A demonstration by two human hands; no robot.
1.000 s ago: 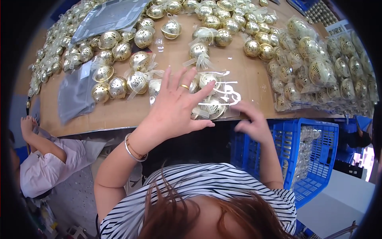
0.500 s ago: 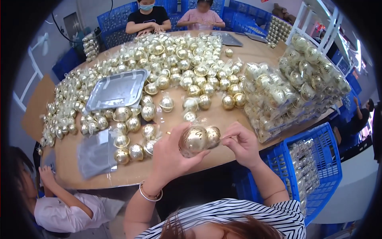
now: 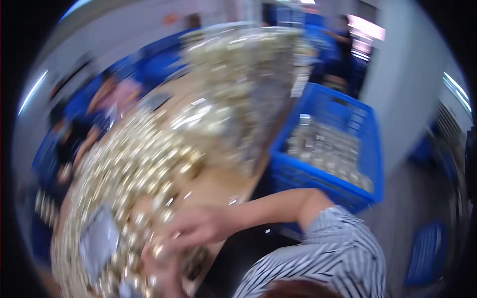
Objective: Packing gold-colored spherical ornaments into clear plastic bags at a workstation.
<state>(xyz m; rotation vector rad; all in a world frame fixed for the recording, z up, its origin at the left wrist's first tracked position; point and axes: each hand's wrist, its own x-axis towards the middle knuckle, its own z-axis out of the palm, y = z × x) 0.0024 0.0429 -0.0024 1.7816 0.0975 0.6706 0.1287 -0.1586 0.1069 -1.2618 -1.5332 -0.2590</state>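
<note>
Motion blurs the whole view. Low and left of the middle, my left hand (image 3: 166,270) is by the table's near edge, curled around gold balls (image 3: 196,260) that show as a dark golden shape beside its palm. My right hand (image 3: 201,226) lies just above it, the back of the hand up and the fingers pointing left toward the left hand. Its fingertips are smeared, so what they touch cannot be made out. Loose gold balls (image 3: 141,221) in clear wrapping lie on the table close to both hands.
A grey tray (image 3: 99,241) rests among the balls at left. Stacked clear packs of gold balls (image 3: 248,74) rise at the table's far end. A blue crate (image 3: 325,181) holding packed balls stands right of the table. Two people (image 3: 117,97) sit across the table; another person (image 3: 340,49) stands farther back.
The view has swung to the right, so the table and hands now appear farther left and the crate is fully in sight. My right hand has moved across, closer to the left.
</note>
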